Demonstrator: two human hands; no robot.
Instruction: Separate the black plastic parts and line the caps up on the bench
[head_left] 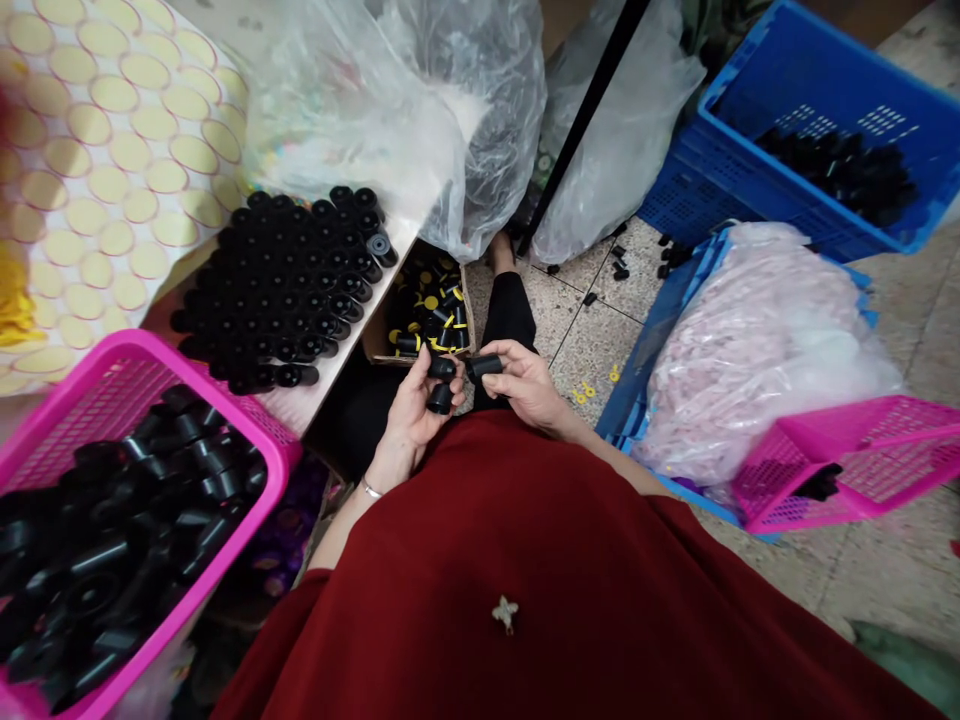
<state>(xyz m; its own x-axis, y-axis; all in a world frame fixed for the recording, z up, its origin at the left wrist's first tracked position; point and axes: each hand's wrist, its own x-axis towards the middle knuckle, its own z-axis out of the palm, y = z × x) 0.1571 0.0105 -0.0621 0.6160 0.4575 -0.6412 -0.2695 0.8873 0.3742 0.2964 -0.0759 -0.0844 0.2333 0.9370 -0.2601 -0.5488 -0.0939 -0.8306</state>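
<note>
Left hand (411, 408): fingers curled round two short black plastic cylinders (440, 400). Right hand (529, 385): fingers closed on black plastic tube (484, 367), just beside them. Beyond: brown cardboard box (384, 358), white tabletop (295, 404) bearing upright black tubes (277, 280), speckled grey tiled floor (574, 312).

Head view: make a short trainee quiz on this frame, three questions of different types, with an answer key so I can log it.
1. Multiple choice: what does the right hand hold?
A) a yellow ring
B) a black tube
C) a plastic bag

2. True or false: the left hand is empty.

3. Fill in: the cardboard box just beyond the hands holds black parts with ____ tops.

Key:
1. B
2. False; the left hand holds small black pieces.
3. yellow
</note>
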